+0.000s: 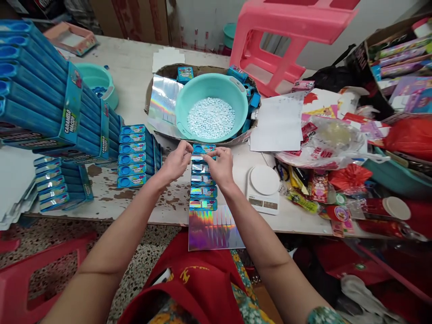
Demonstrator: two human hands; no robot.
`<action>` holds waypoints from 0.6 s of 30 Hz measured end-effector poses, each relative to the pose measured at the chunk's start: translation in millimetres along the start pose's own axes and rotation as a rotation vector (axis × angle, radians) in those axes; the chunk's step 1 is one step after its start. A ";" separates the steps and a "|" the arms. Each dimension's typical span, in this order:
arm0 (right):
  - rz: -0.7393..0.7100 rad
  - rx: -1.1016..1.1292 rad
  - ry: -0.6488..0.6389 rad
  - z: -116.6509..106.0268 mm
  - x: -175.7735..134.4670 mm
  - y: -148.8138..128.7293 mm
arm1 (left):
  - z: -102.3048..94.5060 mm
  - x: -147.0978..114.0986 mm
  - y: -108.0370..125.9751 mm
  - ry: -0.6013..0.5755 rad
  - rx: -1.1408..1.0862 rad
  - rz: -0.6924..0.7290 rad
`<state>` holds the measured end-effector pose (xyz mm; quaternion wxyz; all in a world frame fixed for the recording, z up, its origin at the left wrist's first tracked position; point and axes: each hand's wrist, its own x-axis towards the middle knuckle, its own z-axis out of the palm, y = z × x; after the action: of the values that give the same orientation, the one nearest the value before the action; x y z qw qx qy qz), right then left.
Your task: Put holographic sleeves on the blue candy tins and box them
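Note:
A column of several small blue candy boxes (203,192) lies in front of me, the nearer ones each crossed by a shiny holographic sticker strip. My right hand (221,167) pinches the right end of one such sticker strip (197,158) over the second box from the far end. At the left side of the far boxes, my left hand (176,163) has its fingers curled together; whether they grip anything is hidden. A holographic sticker sheet (211,234) extends from under the nearest box past the table edge.
Beyond the boxes, a turquoise basin (182,112) of small white candies sits in a cardboard box. Stacked blue boxes (91,117) rise at left. A white scale (263,203), papers (276,123) and plastic-wrapped clutter (324,141) occupy the right, behind which stands a pink stool (290,27).

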<state>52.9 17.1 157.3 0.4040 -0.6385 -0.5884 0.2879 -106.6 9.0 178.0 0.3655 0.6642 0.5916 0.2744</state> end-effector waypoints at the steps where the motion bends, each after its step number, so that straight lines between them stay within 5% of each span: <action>1: 0.006 -0.007 0.004 3.9 3.7 2.6 | 1.5 4.6 -4.7 -0.008 0.001 -0.005; 7: -0.003 0.025 0.048 15.3 6.0 17.1 | 25.6 10.8 -23.1 0.065 -0.143 -0.042; 11: 0.191 0.189 0.098 19.0 11.9 24.9 | 49.7 7.0 -31.3 0.166 -0.264 -0.204; 15: 0.317 0.434 0.017 9.6 14.4 37.8 | 60.0 -7.2 -49.8 0.218 -0.131 -0.322; 18: 0.305 0.443 0.030 -11.9 -13.1 65.5 | 57.7 -38.4 -67.7 0.264 0.000 -0.361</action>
<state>95.1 3.4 105.9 0.4942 -0.6201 -0.4021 0.4578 -106.0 -36.0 92.1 0.3283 0.5060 0.7433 0.2891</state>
